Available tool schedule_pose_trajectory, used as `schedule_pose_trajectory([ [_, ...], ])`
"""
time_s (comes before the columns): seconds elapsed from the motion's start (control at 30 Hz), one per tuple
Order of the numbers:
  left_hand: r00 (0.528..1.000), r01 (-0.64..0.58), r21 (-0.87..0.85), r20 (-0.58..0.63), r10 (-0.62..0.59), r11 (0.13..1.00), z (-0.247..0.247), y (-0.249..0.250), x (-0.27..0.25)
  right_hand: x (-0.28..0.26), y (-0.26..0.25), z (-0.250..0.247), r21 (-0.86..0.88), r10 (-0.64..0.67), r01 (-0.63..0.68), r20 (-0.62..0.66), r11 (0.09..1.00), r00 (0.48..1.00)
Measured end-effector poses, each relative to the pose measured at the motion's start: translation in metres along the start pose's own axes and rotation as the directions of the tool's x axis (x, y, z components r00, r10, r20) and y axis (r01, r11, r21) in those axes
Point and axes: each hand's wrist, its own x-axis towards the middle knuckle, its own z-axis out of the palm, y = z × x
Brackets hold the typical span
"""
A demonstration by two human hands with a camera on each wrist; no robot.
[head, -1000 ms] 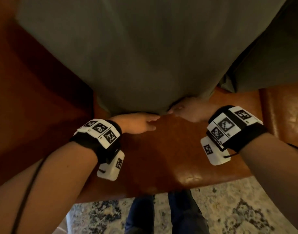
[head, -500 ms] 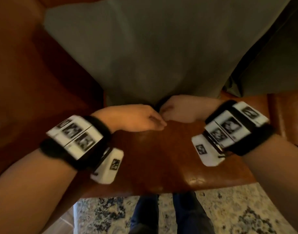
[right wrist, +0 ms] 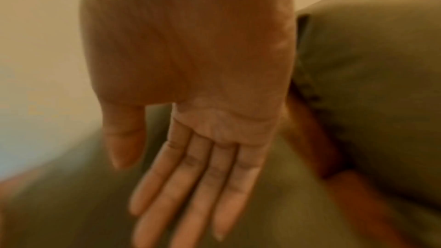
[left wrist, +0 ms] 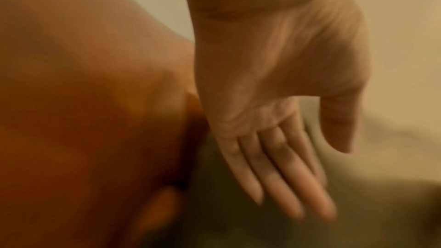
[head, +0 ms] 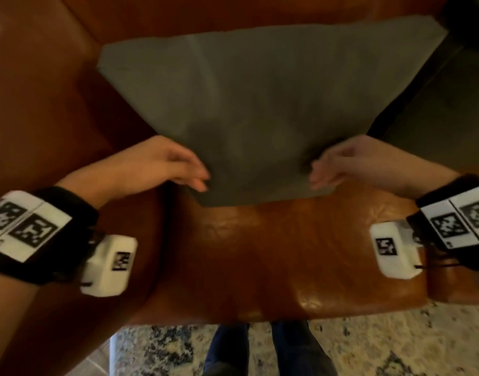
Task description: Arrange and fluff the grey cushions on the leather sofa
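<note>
From the head camera, looking down, a grey cushion [head: 260, 104] leaned against the back of the brown leather sofa [head: 273, 253], its lower edge resting on the seat. My left hand [head: 157, 164] was at the cushion's lower left corner and my right hand [head: 349, 161] at its lower right corner, both with fingers stretched out and gripping nothing; the blur kept me from telling whether the fingertips touched the fabric. A second grey cushion [head: 436, 104] stood just to the right of the first. Each wrist wore a black band with white marker tags. Below the seat edge lay a patterned rug [head: 395, 346], with my dark trouser legs [head: 227, 348] in front of it.

From the left wrist camera, my left hand [left wrist: 274, 101] was released, fingers [left wrist: 286, 176] straight and held together, thumb apart, above the grey cushion [left wrist: 238, 223], with the sofa's leather [left wrist: 83, 101] to the left.

From the right wrist camera, my right hand [right wrist: 190, 82] was likewise released, fingers [right wrist: 195, 186] straight over the grey cushion [right wrist: 59, 214]. The second grey cushion [right wrist: 381, 101] rose at the right, a strip of leather showing between the two.
</note>
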Motion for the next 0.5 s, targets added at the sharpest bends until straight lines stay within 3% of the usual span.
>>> schedule_pose_trajectory([
  [0.07, 0.988, -0.111, -0.158, 0.086, 0.125, 0.981, 0.027, 0.032, 0.009, 0.001, -0.041, 0.02, 0.214, -0.202, 0.195, 0.009, 0.957, 0.979],
  [0.1, 0.985, -0.15, -0.266, 0.049, 0.168, 0.952, 0.037, 0.041, 0.018, 0.007, -0.056, 0.029, 0.274, -0.256, 0.256, -0.037, 0.927, 0.966],
  [0.2, 0.983, -0.185, -0.516, -0.1, 0.156, 0.836, 0.04, 0.049, 0.032, 0.027, -0.072, 0.03, 0.509, -0.15, 0.217, -0.17, 0.833, 0.974],
  [0.33, 0.97, -0.231, -0.579, -0.194, 0.143, 0.782, 0.019, 0.023, 0.027, 0.027, -0.052, 0.008, 0.617, -0.076, 0.177, -0.186, 0.767, 0.98],
  [0.5, 0.901, -0.306, -0.614, -0.433, 0.013, 0.728, -0.013, -0.01, 0.004, 0.015, -0.026, -0.018, 0.704, 0.028, 0.266, -0.376, 0.659, 0.926],
])
